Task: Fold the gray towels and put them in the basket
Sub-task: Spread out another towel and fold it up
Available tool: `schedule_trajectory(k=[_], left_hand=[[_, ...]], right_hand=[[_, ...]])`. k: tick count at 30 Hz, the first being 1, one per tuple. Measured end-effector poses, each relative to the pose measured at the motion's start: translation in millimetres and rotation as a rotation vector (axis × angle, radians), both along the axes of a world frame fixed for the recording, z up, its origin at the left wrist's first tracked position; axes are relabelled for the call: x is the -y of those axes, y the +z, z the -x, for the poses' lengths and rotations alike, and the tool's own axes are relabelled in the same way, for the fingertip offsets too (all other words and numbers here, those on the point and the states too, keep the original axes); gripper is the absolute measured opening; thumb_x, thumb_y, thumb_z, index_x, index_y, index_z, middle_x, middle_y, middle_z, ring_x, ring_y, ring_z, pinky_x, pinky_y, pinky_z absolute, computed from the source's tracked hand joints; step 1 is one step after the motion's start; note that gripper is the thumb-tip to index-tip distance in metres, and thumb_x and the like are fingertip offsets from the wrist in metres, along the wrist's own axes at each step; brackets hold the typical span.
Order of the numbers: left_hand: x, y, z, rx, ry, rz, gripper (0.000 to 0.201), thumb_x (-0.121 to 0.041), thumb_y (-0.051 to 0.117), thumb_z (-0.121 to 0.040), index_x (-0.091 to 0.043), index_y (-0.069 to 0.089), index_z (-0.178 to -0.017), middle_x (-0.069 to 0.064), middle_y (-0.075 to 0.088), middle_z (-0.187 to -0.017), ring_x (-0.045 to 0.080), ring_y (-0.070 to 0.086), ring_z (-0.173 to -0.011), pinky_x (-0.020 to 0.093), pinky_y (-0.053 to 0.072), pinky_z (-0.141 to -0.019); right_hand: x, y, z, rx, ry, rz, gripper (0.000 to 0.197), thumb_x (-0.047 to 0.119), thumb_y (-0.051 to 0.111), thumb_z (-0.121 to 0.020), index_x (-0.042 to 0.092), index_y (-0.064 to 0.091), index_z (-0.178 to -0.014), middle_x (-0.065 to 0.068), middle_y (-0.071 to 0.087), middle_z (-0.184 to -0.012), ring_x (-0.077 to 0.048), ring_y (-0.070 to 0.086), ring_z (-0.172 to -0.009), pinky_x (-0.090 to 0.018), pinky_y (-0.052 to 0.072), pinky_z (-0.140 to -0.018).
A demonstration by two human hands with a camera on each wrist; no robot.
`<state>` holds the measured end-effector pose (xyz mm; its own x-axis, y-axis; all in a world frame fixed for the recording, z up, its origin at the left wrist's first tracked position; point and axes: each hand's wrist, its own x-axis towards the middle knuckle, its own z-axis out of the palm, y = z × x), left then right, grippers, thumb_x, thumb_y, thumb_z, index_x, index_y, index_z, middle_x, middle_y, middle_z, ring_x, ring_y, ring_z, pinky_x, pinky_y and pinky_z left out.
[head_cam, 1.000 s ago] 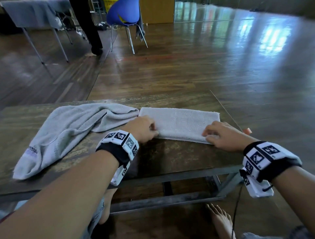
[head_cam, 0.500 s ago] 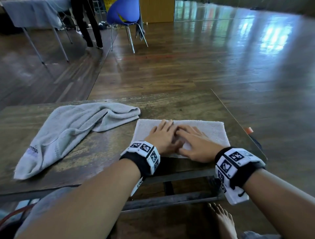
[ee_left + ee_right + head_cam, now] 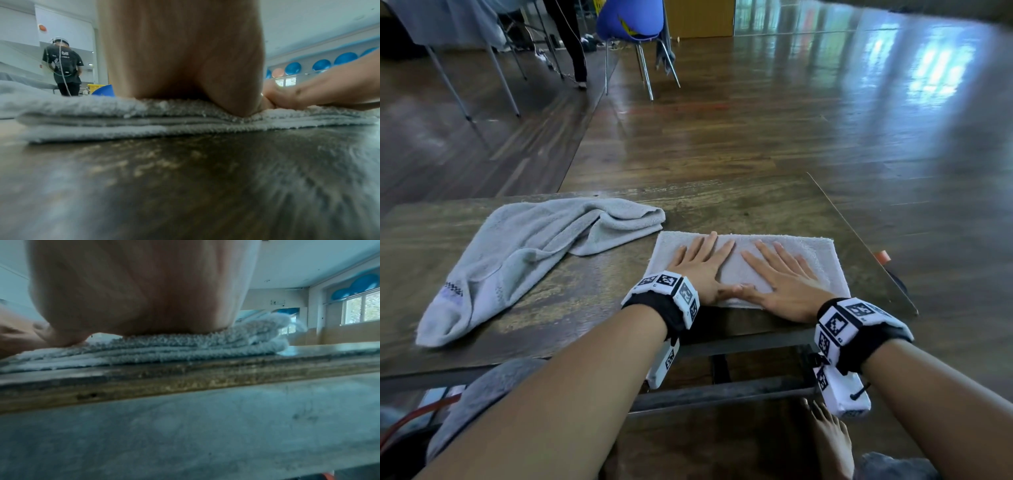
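Fingers (image 3: 709, 245) of our left hand (image 3: 703, 269) lie straight and spread, flat on the folded towel (image 3: 815, 255); fingers (image 3: 765, 253) of our right hand (image 3: 786, 284) do likewise, w/ the two thumbs touching at the towel's near edge. Neither hand grips anything, both palms just press down.

Left wrist view shows the palm heel (image 3: 180, 53) sunk into the pile, and the folded towel (image 3: 92, 120) as a stack of several layers w/ looped terry texture, pale gray, edges roughly lined up. Right wrist view: same stack (image 3: 185, 347), its far corner puffed up a bit, palm (image 3: 139, 287) bearing on top.

Folded towel is a neat rectangle, sitting near the table (image 3: 571, 301) front edge. Second gray towel (image 3: 517, 253) lies just left of the folded one, crumpled and unfolded, w/ a small checkered tag band at its near end; its far fold is close to the folded towel's far-left corner, can't tell if touching.

Beyond the folded towel, well apart on the floor, stands a blue chair (image 3: 631, 20).
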<state>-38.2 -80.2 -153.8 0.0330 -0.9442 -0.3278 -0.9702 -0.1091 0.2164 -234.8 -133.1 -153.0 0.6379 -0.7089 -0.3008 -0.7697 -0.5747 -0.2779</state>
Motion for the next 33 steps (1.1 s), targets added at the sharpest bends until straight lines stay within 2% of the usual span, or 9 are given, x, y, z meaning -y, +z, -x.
schedule_trajectory(k=[4,12,18,21,25,27,29,30,33], left_hand=[[-3,0,-7,-0.006,0.046,-0.018,0.110,-0.092,0.035,-0.072,-0.042,-0.019,-0.153,-0.007,-0.028,-0.162,0.016,-0.026,-0.149,0.043,-0.015,-0.118],[-16,3,-30,0.026,0.105,-0.053,0.125,-0.098,0.038,-0.062,-0.037,-0.020,-0.154,-0.004,-0.029,-0.162,0.022,-0.025,-0.150,0.044,-0.013,-0.119],[-32,13,-52,0.050,0.126,-0.148,0.124,-0.096,0.041,-0.065,-0.036,-0.023,-0.152,-0.007,-0.031,-0.161,0.024,-0.024,-0.150,0.058,-0.002,-0.121],[-37,21,-57,0.072,0.135,-0.205,0.124,-0.095,0.041,-0.065,-0.036,-0.024,-0.152,-0.009,-0.033,-0.160,0.025,-0.021,-0.151,0.060,0.000,-0.120],[-34,30,-53,0.088,0.113,-0.200,0.122,-0.095,0.039,-0.067,-0.032,-0.015,-0.156,-0.007,-0.025,-0.163,0.024,-0.018,-0.152,0.058,0.005,-0.121],[-32,35,-54,0.052,0.112,-0.151,0.113,-0.090,0.040,-0.074,-0.029,-0.005,-0.158,-0.002,-0.018,-0.165,0.024,-0.018,-0.152,0.057,0.006,-0.122],[-29,38,-55,-0.002,0.100,-0.110,0.104,-0.083,0.042,-0.080,-0.028,0.000,-0.158,0.000,-0.017,-0.166,0.025,-0.016,-0.152,0.056,0.007,-0.122],[-28,38,-56,-0.012,0.091,-0.088,0.100,-0.080,0.043,-0.083,-0.027,0.002,-0.158,0.000,-0.015,-0.166,0.025,-0.014,-0.153,0.056,0.008,-0.122],[-24,41,-53,0.018,0.055,-0.070,0.088,-0.072,0.043,-0.090,-0.025,0.012,-0.158,0.001,-0.001,-0.168,0.026,0.000,-0.154,0.051,0.013,-0.123]], right_hand=[[2,2,3,-0.018,-0.039,0.006,0.122,0.105,0.010,-0.052,0.045,-0.011,-0.156,0.014,-0.023,-0.165,-0.013,-0.027,-0.150,-0.046,-0.012,-0.123],[9,8,18,-0.073,-0.159,-0.033,0.130,0.110,0.009,-0.043,0.046,-0.014,-0.154,0.015,-0.027,-0.163,-0.012,-0.025,-0.150,-0.050,-0.011,-0.122],[17,19,26,-0.206,-0.263,-0.052,0.134,0.112,0.014,-0.040,0.046,-0.015,-0.154,0.020,-0.025,-0.163,-0.010,-0.018,-0.152,-0.064,-0.008,-0.118],[21,31,20,-0.278,-0.254,-0.007,0.130,0.109,0.021,-0.048,0.044,-0.008,-0.156,0.015,-0.013,-0.167,-0.019,-0.009,-0.155,-0.065,-0.005,-0.118],[6,31,7,-0.237,-0.314,0.102,0.115,0.100,0.033,-0.064,0.038,0.009,-0.158,0.000,-0.001,-0.169,-0.029,-0.004,-0.154,-0.057,0.000,-0.120],[-1,33,-2,-0.178,-0.330,0.146,0.099,0.089,0.045,-0.072,0.035,0.025,-0.153,-0.009,0.008,-0.165,-0.034,0.005,-0.151,-0.052,0.012,-0.120],[-4,37,-15,-0.125,-0.312,0.160,0.078,0.071,0.053,-0.080,0.026,0.041,-0.142,-0.011,0.033,-0.154,-0.032,0.032,-0.140,-0.046,0.035,-0.107],[-4,39,-22,-0.095,-0.301,0.134,0.072,0.064,0.055,-0.084,0.021,0.043,-0.141,-0.009,0.046,-0.146,-0.030,0.045,-0.130,-0.042,0.044,-0.099],[-6,35,-38,-0.070,-0.274,0.063,0.076,0.056,0.057,-0.089,0.010,0.036,-0.146,-0.011,0.058,-0.134,-0.030,0.058,-0.117,-0.039,0.049,-0.085]])
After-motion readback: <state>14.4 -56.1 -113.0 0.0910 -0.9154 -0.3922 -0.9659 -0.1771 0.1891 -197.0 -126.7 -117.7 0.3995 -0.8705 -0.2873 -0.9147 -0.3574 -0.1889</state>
